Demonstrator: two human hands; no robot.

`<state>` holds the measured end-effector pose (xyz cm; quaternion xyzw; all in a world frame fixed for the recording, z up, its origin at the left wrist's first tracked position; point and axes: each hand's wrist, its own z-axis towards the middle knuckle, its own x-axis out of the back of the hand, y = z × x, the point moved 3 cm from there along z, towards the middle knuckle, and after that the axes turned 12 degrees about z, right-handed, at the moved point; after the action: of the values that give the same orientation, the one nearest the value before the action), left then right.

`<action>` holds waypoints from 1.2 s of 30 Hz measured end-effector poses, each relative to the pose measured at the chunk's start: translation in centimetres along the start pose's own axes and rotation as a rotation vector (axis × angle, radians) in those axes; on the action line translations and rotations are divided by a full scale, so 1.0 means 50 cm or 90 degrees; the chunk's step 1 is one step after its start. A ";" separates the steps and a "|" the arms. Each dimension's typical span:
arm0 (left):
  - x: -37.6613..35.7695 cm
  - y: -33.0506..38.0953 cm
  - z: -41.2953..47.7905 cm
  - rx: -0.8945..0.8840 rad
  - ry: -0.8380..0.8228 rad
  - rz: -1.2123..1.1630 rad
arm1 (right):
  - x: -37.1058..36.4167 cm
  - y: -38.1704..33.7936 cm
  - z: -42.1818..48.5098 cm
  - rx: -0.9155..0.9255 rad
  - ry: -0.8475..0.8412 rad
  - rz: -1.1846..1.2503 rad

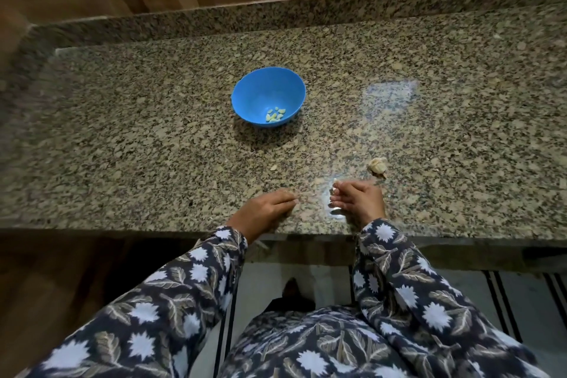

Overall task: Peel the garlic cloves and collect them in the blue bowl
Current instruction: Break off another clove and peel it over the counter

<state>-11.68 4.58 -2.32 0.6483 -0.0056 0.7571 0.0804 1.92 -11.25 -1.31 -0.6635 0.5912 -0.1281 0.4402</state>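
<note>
The blue bowl (245,92) stands on the granite counter, mid-way back, with several peeled garlic cloves (275,115) lying at its bottom. A partly broken garlic bulb (378,166) in papery skin lies to the right, just beyond my right hand. My right hand (359,198) sits near the counter's front edge with its fingers curled and pinches a small pale garlic clove (335,182) at the fingertips. My left hand (267,209) rests on the counter about a hand's width to the left. Its fingers are loosely extended toward the right hand and nothing shows in them.
A small pale garlic scrap (273,167) lies on the granite counter (138,138) between the bowl and my hands. A raised granite ledge and a wooden wall run along the back. The counter's front edge is right under my wrists.
</note>
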 end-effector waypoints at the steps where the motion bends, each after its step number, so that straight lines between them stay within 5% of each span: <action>1: 0.004 0.003 0.001 0.004 0.019 0.019 | -0.006 0.003 -0.002 0.001 0.000 0.006; 7: 0.010 0.006 -0.001 0.105 0.073 0.088 | -0.034 0.027 -0.014 -0.005 -0.038 -0.027; 10: 0.031 0.011 -0.001 0.356 0.021 0.016 | -0.054 0.035 -0.019 -0.024 -0.051 -0.027; 12: 0.037 0.001 -0.015 0.645 0.045 -0.198 | -0.071 0.037 -0.019 -0.029 -0.070 -0.030; 14: 0.033 -0.020 -0.040 0.868 0.150 -0.599 | -0.090 0.045 -0.014 -0.035 -0.099 -0.051; 16: 0.044 -0.023 -0.067 0.933 0.310 -1.002 | -0.117 0.060 -0.016 -0.067 -0.142 -0.088; 19: 0.061 -0.009 -0.145 0.987 0.535 -1.279 | -0.176 0.094 -0.033 -0.126 -0.227 -0.143; 30: 0.085 0.075 -0.556 1.076 1.088 -1.267 | -0.447 0.382 -0.233 -0.218 -0.560 -0.371; 36: 0.097 0.054 -0.753 1.112 1.186 -1.224 | -0.555 0.537 -0.315 -0.278 -0.501 -0.376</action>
<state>-49.66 6.69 -3.28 0.4116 -0.8503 -0.3118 -0.1023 -34.45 9.14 -2.20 -0.8755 0.1830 0.1378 0.4255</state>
